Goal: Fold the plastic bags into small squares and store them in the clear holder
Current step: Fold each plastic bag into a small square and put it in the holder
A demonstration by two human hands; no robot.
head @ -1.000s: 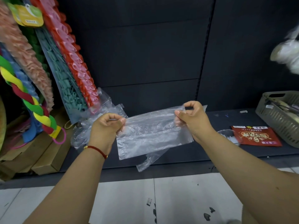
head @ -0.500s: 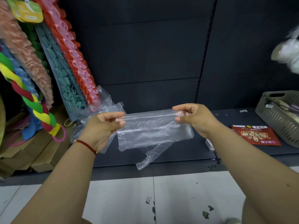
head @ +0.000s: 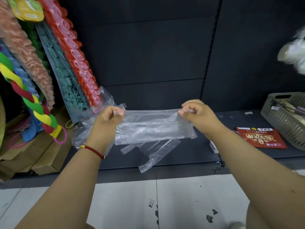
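Observation:
A clear plastic bag (head: 153, 128) is stretched flat in the air between my hands, folded into a long band above the dark shelf. My left hand (head: 107, 121) pinches its left top corner and my right hand (head: 196, 115) pinches its right top corner. The bag's handles (head: 153, 154) dangle below the band. More crumpled clear bags (head: 92, 128) lie behind my left hand on the shelf. Only a small clear edge (head: 213, 147) shows beside my right forearm; I cannot tell whether it is the holder.
A dark shelf (head: 181, 156) runs across, with a black back panel. Colourful ruffled goods (head: 66, 66) and a braided rope (head: 31, 106) lean at the left over cardboard boxes (head: 44, 156). A red packet (head: 260, 138) and a grey basket (head: 287, 118) sit at the right. White floor tiles lie below.
Both hands have moved apart and turned over, pulling the bag taut into a longer, narrower band. The handles now hang lower and wider.

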